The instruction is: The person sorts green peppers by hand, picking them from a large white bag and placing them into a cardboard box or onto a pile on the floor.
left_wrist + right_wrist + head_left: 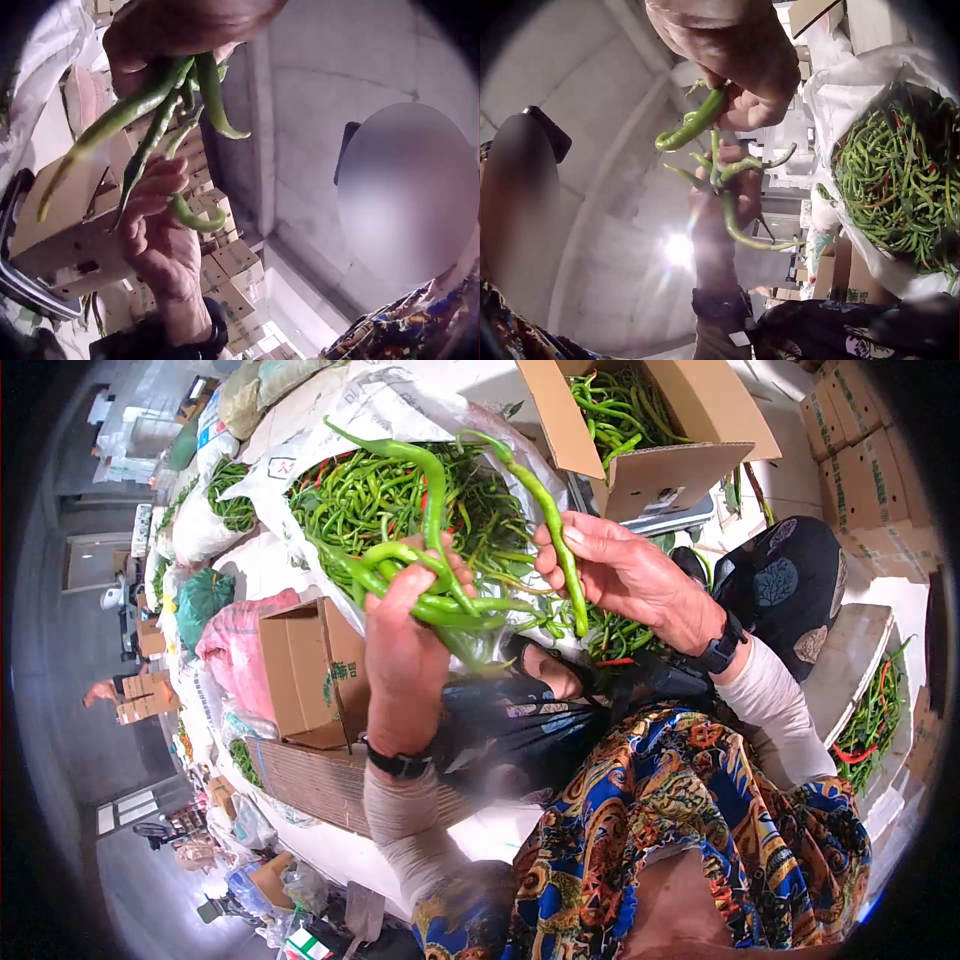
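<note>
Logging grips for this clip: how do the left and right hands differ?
The left hand grips a bunch of green peppers; the right hand holds a single pepper. The left hand curls round its bunch, while the right hand pinches its pepper between thumb and fingers. Both wear dark wristbands.

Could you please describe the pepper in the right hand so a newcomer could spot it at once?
In the head view, find the big white bag of peppers. Near its right edge, the right hand pinches a long, slender green pepper. It is held singly, unlike the bunch in the left hand.
</note>
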A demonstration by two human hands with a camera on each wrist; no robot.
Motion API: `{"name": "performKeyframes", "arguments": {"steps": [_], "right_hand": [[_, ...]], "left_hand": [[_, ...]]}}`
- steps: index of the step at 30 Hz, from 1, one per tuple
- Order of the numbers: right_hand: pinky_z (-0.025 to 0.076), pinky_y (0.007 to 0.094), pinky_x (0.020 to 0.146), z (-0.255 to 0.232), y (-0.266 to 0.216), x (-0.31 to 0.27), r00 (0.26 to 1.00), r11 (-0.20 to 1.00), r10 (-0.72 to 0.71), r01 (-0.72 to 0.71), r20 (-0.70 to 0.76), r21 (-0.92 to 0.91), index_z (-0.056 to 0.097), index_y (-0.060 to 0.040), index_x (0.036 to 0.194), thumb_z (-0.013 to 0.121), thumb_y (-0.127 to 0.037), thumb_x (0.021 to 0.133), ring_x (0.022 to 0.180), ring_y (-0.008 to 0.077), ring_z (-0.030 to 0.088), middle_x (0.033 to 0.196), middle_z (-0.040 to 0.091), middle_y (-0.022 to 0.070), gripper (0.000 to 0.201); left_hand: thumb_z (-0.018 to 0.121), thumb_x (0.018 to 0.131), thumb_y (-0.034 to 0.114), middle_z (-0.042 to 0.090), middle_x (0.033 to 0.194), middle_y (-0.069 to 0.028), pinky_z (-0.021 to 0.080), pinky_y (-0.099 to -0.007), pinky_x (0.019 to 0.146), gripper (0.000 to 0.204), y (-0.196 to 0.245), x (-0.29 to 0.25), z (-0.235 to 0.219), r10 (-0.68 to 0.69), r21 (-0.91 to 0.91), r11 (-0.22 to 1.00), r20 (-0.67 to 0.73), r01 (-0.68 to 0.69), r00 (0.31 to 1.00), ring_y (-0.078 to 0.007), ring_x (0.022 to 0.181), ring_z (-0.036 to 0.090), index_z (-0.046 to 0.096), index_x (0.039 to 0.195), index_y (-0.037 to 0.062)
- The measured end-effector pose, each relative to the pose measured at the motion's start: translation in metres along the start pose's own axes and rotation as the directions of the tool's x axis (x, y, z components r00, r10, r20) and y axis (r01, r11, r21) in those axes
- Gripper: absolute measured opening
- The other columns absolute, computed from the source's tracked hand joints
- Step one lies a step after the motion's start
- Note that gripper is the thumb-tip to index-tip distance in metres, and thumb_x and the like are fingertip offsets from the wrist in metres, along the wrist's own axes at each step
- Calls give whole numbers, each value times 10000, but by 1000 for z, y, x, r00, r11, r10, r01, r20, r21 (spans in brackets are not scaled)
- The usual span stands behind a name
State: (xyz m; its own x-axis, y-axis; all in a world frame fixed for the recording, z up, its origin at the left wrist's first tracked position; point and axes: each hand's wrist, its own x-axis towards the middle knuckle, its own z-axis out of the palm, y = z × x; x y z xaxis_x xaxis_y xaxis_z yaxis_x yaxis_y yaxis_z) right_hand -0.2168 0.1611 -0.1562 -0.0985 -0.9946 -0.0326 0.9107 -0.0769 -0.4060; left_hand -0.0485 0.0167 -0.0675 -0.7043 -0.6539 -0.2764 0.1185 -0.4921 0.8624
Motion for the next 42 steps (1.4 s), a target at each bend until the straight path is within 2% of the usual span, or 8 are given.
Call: {"name": "performKeyframes", "arguments": {"steps": [1, 8, 15, 23, 30, 36, 40, 42], "right_hand": [[540, 262, 827, 0, -1, -2, 1000, 1000, -10, 10, -1, -1, 535, 24, 1179, 507, -185, 979, 906, 174, 656, 1063, 651, 130, 292], [558, 265, 756, -6, -3, -6, 998, 997, -41, 38, -54, -70, 529, 28, 1202, 477, -200, 992, 887, 170, 665, 1047, 657, 140, 315], [527, 276, 817, -13, -4, -2, 994, 993, -109, 110, 12, -36, 526, 43, 1213, 497, -183, 981, 895, 173, 634, 1022, 647, 119, 326], [513, 274, 834, -13, -4, 0, 990, 993, -116, 113, -84, -34, 535, 42, 1215, 514, -172, 972, 936, 172, 618, 1053, 637, 113, 325], [450, 216, 699, -2, -1, 5, 959, 966, -216, 183, -184, -180, 566, -10, 1096, 584, -207, 942, 785, 89, 541, 953, 590, 23, 251], [418, 183, 623, 29, -9, 9, 957, 869, -117, -31, -267, -493, 566, -32, 1096, 671, -252, 885, 753, 67, 519, 891, 576, 8, 323], [453, 193, 577, 40, -26, 11, 875, 897, -338, 189, -346, -400, 572, -43, 1085, 639, -226, 903, 674, 78, 567, 822, 589, 5, 267], [419, 171, 564, 21, -35, 6, 929, 888, -251, 109, -272, -446, 572, -43, 1089, 659, -202, 884, 630, 60, 537, 795, 575, -15, 274]], "left_hand": [[476, 868, 127, 531, 959, -110, 484, -343, 771, 344, -4, 0, 6, -11, 74, 997, -25, 12, 1000, -209, 860, 532, 472, 1166, -47], [474, 905, 132, 563, 930, -109, 464, -331, 751, 278, -42, 10, 3, -139, 61, 989, 68, 135, 988, -205, 852, 550, 528, 1119, -38], [506, 920, 130, 594, 924, -111, 475, -332, 730, 241, -55, 12, 5, -144, 90, 987, 93, 136, 985, -211, 823, 578, 542, 1101, -25], [532, 930, 136, 607, 912, -109, 486, -334, 735, 229, -55, 11, 11, -179, 55, 983, 98, 174, 979, -206, 824, 591, 543, 1107, -9], [559, 931, 148, 632, 920, -108, 509, -316, 742, 242, -56, 10, 12, -199, 81, 979, 177, 187, 964, -191, 809, 615, 543, 1111, -11], [555, 930, 169, 634, 895, -88, 484, -275, 690, 198, -61, 14, 11, -151, 117, 985, 230, 127, 961, -157, 795, 607, 586, 1028, 0], [595, 897, 110, 603, 845, -62, 481, -266, 680, 226, -49, 12, 13, -206, -1, 978, 136, 208, 969, -135, 765, 577, 577, 1084, -15], [602, 895, 109, 596, 835, -59, 467, -259, 679, 220, -47, 12, 4, -131, 152, 984, 233, 97, 964, -127, 747, 562, 579, 1076, -14]]}}
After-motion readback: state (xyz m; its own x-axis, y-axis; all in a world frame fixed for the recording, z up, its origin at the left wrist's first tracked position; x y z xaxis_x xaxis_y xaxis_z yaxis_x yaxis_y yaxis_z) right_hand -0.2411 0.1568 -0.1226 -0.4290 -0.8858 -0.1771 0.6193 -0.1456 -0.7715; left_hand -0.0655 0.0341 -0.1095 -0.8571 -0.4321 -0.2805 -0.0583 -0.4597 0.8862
